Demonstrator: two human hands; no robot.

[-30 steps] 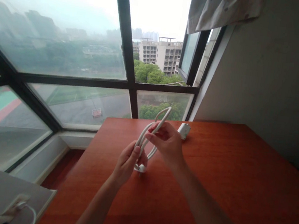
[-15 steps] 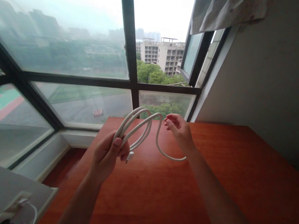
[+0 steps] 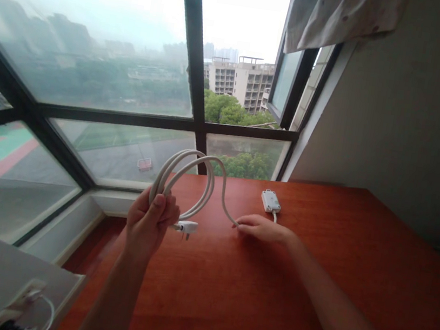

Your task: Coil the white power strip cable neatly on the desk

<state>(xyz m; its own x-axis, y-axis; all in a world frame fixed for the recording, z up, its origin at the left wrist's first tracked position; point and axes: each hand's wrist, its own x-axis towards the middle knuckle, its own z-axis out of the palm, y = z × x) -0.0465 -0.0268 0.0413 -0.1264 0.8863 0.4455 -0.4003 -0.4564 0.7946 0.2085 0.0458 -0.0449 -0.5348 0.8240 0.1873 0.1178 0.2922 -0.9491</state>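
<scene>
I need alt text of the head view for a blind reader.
A person's left hand holds a coiled white cable above a reddish table, a plug beside the hand. The right hand touches the cable, near a white block.

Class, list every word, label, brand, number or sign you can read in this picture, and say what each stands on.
None can be read.
White cable: no lettering can be made out.
Plug and white block: any marking is too small to read.
Wall socket: too blurred.
Buildings outside: too far away to read any sign.
</scene>
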